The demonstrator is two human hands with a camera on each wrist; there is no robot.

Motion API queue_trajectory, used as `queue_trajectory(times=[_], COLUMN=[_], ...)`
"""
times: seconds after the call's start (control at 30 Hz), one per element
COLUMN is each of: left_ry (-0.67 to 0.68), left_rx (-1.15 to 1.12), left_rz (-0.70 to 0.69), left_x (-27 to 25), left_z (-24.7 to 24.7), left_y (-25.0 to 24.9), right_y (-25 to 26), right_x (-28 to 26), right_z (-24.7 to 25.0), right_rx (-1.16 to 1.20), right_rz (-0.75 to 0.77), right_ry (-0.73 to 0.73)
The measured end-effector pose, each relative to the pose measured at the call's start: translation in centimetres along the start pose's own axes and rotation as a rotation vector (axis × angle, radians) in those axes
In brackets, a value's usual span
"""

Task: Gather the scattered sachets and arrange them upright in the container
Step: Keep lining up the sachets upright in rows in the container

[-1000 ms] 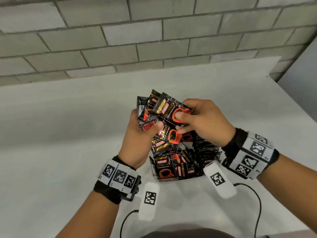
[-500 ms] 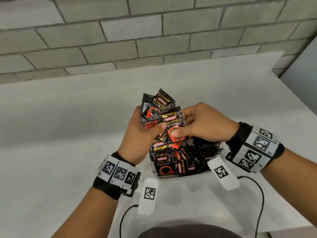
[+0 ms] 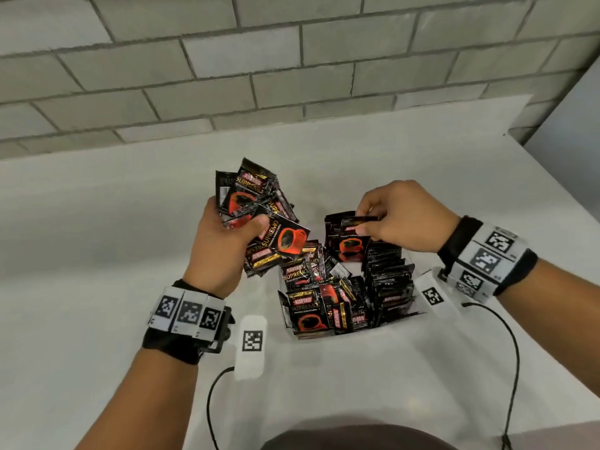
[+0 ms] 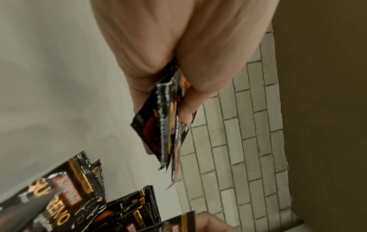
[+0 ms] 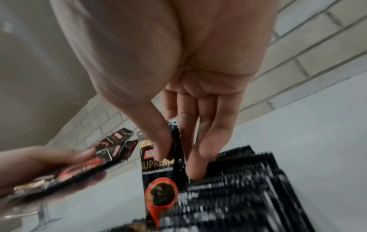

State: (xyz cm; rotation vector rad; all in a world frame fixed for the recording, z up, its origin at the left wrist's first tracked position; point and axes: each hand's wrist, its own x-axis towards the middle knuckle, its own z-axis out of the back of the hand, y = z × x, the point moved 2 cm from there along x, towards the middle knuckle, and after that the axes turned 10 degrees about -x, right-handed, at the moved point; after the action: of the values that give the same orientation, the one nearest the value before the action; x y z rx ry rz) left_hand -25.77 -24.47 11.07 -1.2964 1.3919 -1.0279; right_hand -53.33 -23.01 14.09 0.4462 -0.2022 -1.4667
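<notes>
My left hand [image 3: 227,241] grips a fanned bunch of black-and-red coffee sachets [image 3: 256,203] above the table, left of the container; the left wrist view shows the same bunch of sachets [image 4: 166,125] edge-on between thumb and fingers. My right hand [image 3: 389,219] pinches a single sachet [image 3: 349,238] by its top edge and holds it upright over the far side of the container [image 3: 417,289]. In the right wrist view that single sachet [image 5: 160,172] hangs between thumb and fingers, beside a row of sachets standing upright [image 5: 238,188]. Sachets at the container's left side [image 3: 311,306] lean untidily.
The container stands on a white table [image 3: 97,254] against a grey brick wall [image 3: 292,60]. White tagged blocks [image 3: 252,342] with black cables hang from both wrists near the table's front edge. A pale wall panel [image 3: 571,131] borders the right side.
The hands were together over the bunch; my right hand has pulled one sachet away to the right and lowered it toward the container. My left hand keeps the bunch, shifted slightly left.
</notes>
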Motion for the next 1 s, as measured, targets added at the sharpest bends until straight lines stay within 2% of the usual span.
queue_trajectory(times=[0.2, 0.3, 0.5, 0.67, 0.9, 1.0], left_ry=[0.044, 0.052, 0.063, 0.076, 0.065, 0.065], left_rx=[-0.023, -0.026, -0.043, -0.055, -0.065, -0.064], left_rz=[0.052, 0.072, 0.1, 0.106, 0.099, 0.103], left_x=[-0.3, -0.5, -0.9, -1.0, -0.9, -0.8], left_z=[-0.1, 0.0, -0.2, -0.4, -0.1, -0.1], left_y=[0.9, 1.3, 1.4, 1.2, 1.2, 1.3], right_y=[0.2, 0.6, 1.1, 1.7, 1.1, 0.7], right_x=[1.0, 1.1, 1.8, 1.6, 1.6, 1.6], right_z=[-2.1, -2.9, -3.1, -4.2, -2.5, -2.7], right_rx=[-0.221, -0.343, -0.367, -0.509, -0.34, -0.37], right_rz=[0.126, 0.167, 0.132, 0.158, 0.142, 0.143], right_ry=[-0.021, 0.013, 0.055, 0.073, 0.028, -0.012])
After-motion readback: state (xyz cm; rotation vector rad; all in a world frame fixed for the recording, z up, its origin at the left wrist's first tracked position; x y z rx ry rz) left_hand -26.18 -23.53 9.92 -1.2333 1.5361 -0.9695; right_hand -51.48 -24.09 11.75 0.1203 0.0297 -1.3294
